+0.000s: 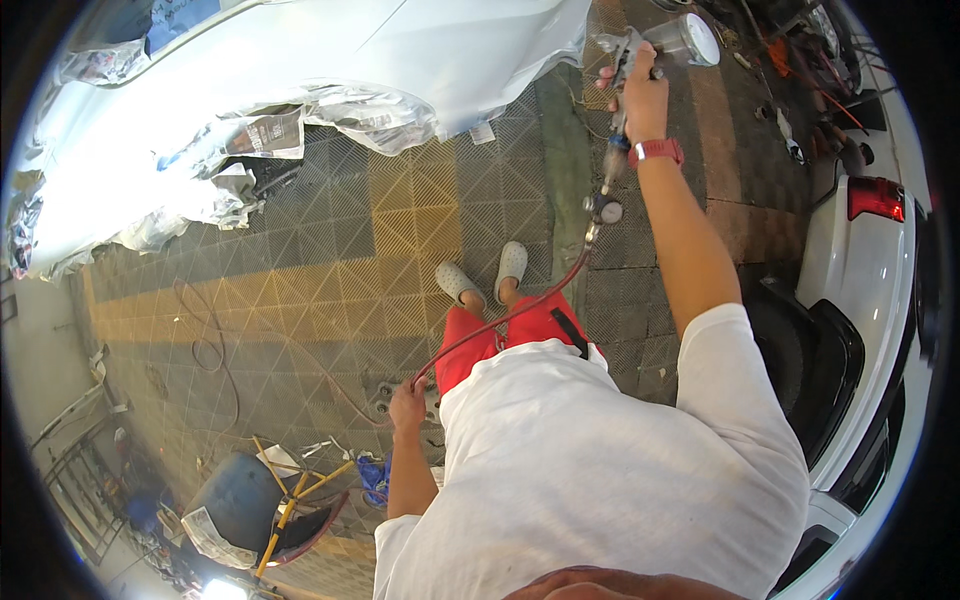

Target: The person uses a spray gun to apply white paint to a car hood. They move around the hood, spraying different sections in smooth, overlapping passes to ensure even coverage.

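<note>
Head view: a person holds a spray gun beside a masked white car.
Right hand (643, 92) is closed around the spray gun (655, 45), raised just beside the white car panel (440, 50); left hand (407, 405), farther from that panel, has its fingers wrapped around the red air hose (500, 318) running down from the gun.

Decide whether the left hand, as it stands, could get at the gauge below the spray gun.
Probably not without moving: the left hand is down by the hip gripping the red hose, while the gauge hangs well ahead under the raised right hand. Nothing blocks the way.
</note>
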Available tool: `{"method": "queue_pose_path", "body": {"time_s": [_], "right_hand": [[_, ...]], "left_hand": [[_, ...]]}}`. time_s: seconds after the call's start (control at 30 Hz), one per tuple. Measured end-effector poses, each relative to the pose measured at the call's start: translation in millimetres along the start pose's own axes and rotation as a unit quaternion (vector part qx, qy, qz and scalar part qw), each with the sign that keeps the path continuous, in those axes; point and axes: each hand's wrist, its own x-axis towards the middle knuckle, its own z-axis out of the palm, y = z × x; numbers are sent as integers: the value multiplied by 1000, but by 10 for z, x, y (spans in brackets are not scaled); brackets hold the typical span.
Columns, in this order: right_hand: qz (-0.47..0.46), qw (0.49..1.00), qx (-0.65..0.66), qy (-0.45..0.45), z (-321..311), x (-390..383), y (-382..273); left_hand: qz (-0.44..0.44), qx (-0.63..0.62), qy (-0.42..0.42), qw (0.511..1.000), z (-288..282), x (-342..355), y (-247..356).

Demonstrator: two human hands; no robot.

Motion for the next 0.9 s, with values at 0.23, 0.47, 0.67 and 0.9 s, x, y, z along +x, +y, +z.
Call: {"method": "queue_pose_path", "body": {"time_s": [0.23, 0.47, 0.67, 0.9], "right_hand": [[-15, 984, 32, -175, 807, -990, -196], [-18, 945, 61, -321, 1242, -1396, -248], [-8, 975, 5, -222, 710, -961, 91], [8, 999, -23, -36, -119, -193, 417]], "left_hand": [[-133, -13, -11, 991, 231, -370, -463], [-192, -29, 4, 981, 445, -597, -588], [-135, -9, -35, 990, 335, -353, -198], [-73, 64, -57, 994, 292, -52, 165]]}}
